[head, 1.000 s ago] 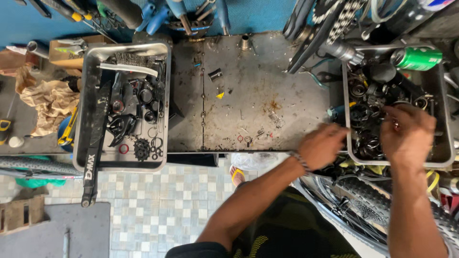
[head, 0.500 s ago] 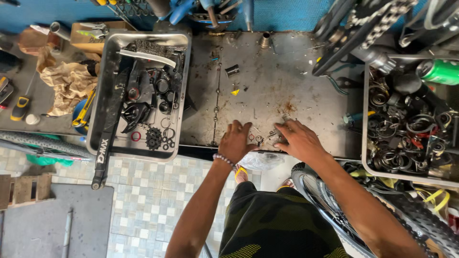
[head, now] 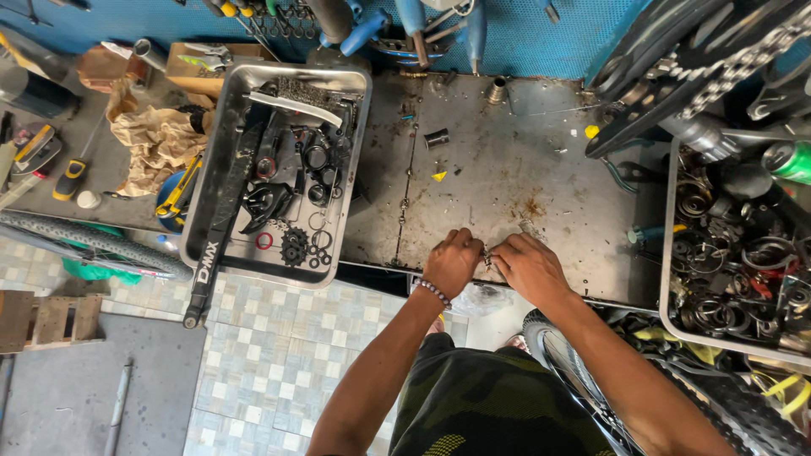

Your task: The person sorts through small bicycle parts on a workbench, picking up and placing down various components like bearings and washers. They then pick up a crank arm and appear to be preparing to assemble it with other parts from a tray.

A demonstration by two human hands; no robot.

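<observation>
Item: small metal part [head: 487, 256], prob. a short bit of chain; too small to tell for sure. We find it pinched between both sets of fingertips at the near edge of the steel workbench [head: 507, 177].

- Left hand [head: 454, 262]: fingers curled in, tips closed on the part; bead bracelet [head: 433, 291] at the wrist.
- Right hand [head: 525, 268]: fingers bent, tips on the same part from the other side. Hands touch at the tips; we judge the bench edge serves as a rest for fine work close to the body.
- Bench top nearby: rust stain [head: 532, 207], loose small bits, a yellow scrap [head: 439, 176].
- Left metal tray [head: 355, 177]: black crank arm, sprockets [head: 294, 245], rings, washers, a dark chain lump at the far end.
- Right metal tray [head: 669, 253]: heaped w/ rings, bearings, coiled parts; green can [head: 790, 160] at its far edge.
- Beyond: crumpled brown paper [head: 156, 139], tyre [head: 84, 241] below the bench on the left, tools hung on the blue wall [head: 541, 38].
</observation>
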